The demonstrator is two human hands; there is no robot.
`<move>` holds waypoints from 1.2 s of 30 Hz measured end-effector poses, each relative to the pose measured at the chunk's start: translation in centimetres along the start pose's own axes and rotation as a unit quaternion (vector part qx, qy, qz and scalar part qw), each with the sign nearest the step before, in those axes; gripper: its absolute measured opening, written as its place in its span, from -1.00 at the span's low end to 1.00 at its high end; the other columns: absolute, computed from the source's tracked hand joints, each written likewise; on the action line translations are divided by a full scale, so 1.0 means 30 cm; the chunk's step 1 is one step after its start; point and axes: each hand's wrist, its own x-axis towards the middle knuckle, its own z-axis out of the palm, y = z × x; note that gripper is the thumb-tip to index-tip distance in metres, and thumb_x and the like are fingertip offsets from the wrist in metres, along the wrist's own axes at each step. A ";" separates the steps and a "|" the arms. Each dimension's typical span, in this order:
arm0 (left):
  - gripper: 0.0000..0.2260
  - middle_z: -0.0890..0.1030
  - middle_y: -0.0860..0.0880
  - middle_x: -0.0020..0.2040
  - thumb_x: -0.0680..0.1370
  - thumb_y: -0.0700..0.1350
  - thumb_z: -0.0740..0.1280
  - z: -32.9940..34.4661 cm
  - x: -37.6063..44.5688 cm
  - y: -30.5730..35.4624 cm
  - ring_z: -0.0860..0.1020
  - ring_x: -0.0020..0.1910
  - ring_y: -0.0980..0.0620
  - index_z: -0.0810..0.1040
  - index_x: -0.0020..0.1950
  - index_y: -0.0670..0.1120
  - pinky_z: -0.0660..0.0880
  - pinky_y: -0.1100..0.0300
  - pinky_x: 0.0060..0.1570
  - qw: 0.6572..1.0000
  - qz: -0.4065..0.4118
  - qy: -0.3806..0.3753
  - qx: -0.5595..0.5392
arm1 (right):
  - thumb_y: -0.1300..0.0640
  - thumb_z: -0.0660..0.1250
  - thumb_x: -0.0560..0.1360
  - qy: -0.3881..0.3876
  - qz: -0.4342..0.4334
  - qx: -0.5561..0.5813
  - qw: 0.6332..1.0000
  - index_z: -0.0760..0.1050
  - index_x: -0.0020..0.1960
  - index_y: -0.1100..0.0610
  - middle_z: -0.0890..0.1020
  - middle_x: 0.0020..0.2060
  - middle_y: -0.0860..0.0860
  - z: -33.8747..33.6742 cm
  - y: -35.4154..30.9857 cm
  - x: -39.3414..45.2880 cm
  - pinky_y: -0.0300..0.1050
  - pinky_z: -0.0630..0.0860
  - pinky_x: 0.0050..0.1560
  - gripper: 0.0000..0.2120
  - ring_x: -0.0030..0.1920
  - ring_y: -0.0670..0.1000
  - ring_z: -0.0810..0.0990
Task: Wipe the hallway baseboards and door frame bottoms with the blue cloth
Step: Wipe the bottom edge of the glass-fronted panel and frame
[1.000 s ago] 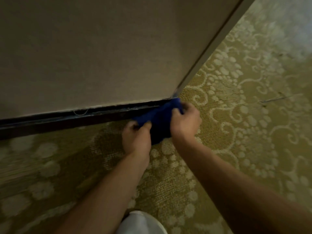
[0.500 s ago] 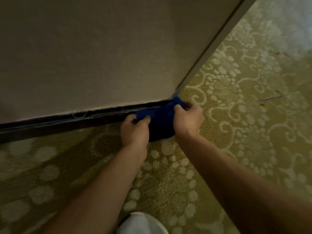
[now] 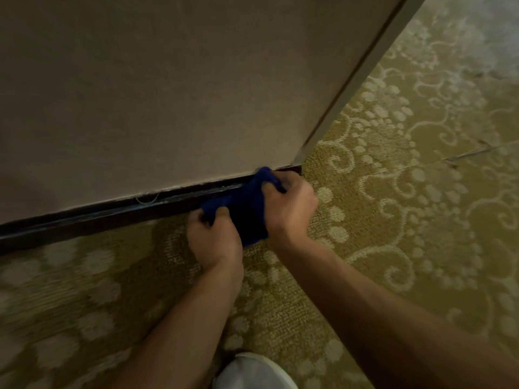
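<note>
- Left hand [image 3: 214,240] gripping blue cloth [image 3: 248,209], fingers curled.
- Right hand [image 3: 289,209] gripping it too, pressing against dark baseboard [image 3: 112,217] near wall corner.

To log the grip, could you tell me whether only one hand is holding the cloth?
No, the left hand and the right hand both grip the cloth at the baseboard.

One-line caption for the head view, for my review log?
Both hands, left hand and right hand, grip blue cloth against dark baseboard near wall corner.
</note>
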 end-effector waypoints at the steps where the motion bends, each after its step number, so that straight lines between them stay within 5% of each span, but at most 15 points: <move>1: -0.74 0.58 -0.03 0.09 0.53 -0.12 0.34 -0.004 0.002 0.002 0.56 0.05 -0.04 0.50 0.21 -0.07 0.50 0.10 0.13 1.000 0.007 -0.017 0.009 | 0.18 0.34 0.47 0.035 0.046 0.016 0.998 0.65 0.05 0.07 0.70 -0.07 0.01 -0.011 0.004 0.025 0.00 0.56 0.12 -0.80 -0.02 0.03 0.64; 4: -0.84 0.63 -0.01 0.00 0.52 -0.09 0.37 -0.037 0.008 0.008 0.60 -0.01 -0.01 0.57 0.09 -0.04 0.55 0.07 0.10 0.998 0.020 -0.041 0.030 | 0.17 0.32 0.49 0.090 0.093 0.010 0.992 0.62 0.03 0.07 0.64 -0.14 -0.01 -0.008 -0.001 0.037 -0.07 0.52 0.08 -0.84 0.00 0.05 0.61; 7: -0.89 0.63 -0.03 -0.03 0.53 -0.11 0.35 -0.092 0.025 0.009 0.60 -0.04 -0.01 0.58 0.04 -0.05 0.54 0.08 0.05 1.000 -0.011 0.000 0.005 | 0.18 0.32 0.50 0.017 -0.004 -0.031 0.999 0.57 0.09 0.11 0.63 -0.13 -0.01 0.055 -0.038 -0.065 -0.23 0.40 -0.11 -0.82 -0.09 0.00 0.59; 12: -0.93 0.64 -0.04 0.03 0.53 -0.10 0.36 -0.109 0.052 0.004 0.61 0.00 -0.05 0.56 -0.01 0.04 0.54 -0.04 0.14 0.999 -0.050 0.010 -0.018 | 0.16 0.38 0.48 -0.083 -0.074 -0.017 0.994 0.50 0.11 0.12 0.66 -0.08 -0.01 0.072 -0.024 -0.088 -0.29 0.49 -0.08 -0.79 -0.09 -0.05 0.62; 15: -0.86 0.64 -0.03 0.08 0.52 -0.12 0.38 -0.066 0.036 0.020 0.61 0.05 -0.03 0.58 0.06 0.04 0.53 -0.04 0.18 0.996 -0.048 -0.071 -0.036 | 0.14 0.39 0.46 -0.028 0.063 0.053 0.996 0.48 0.01 0.09 0.63 -0.13 -0.02 0.001 0.041 0.025 -0.07 0.56 -0.01 -0.84 -0.07 0.01 0.61; 19: -0.90 0.64 0.00 0.07 0.54 -0.12 0.36 -0.015 0.003 0.024 0.60 0.08 0.01 0.57 0.04 0.02 0.51 0.00 0.20 0.987 -0.028 -0.159 -0.026 | 0.25 0.34 0.48 -0.020 0.269 0.235 0.934 0.40 -0.08 0.08 0.55 -0.10 0.09 -0.069 0.089 0.122 -0.04 0.52 -0.14 -0.87 -0.14 0.06 0.55; 22: -0.92 0.65 -0.02 0.03 0.55 -0.17 0.35 -0.044 0.020 0.022 0.61 0.08 -0.01 0.58 -0.01 0.00 0.51 0.08 0.15 0.987 -0.038 -0.146 -0.062 | 0.25 0.31 0.50 -0.053 0.211 0.223 0.950 0.47 -0.01 0.13 0.59 -0.10 0.11 -0.034 0.061 0.080 0.02 0.57 -0.12 -0.91 -0.10 0.11 0.59; 26: -0.88 0.64 -0.06 -0.01 0.51 -0.22 0.36 -0.123 0.076 0.035 0.61 0.04 -0.06 0.56 -0.12 0.02 0.52 -0.04 0.18 0.985 -0.097 -0.035 -0.142 | 0.13 0.34 0.50 -0.076 0.023 0.098 0.992 0.56 -0.02 0.09 0.65 -0.13 0.02 0.072 -0.009 -0.041 0.04 0.59 -0.01 -0.92 -0.06 0.04 0.62; 36: -0.95 0.65 -0.03 -0.07 0.51 -0.19 0.37 -0.113 0.040 0.049 0.61 -0.07 0.01 0.58 -0.07 -0.05 0.53 0.16 -0.03 0.992 -0.067 -0.034 -0.099 | 0.16 0.32 0.50 -0.006 0.063 0.022 0.998 0.52 -0.06 0.13 0.63 -0.12 0.09 0.078 -0.006 -0.030 0.09 0.56 0.07 -0.95 -0.03 0.13 0.61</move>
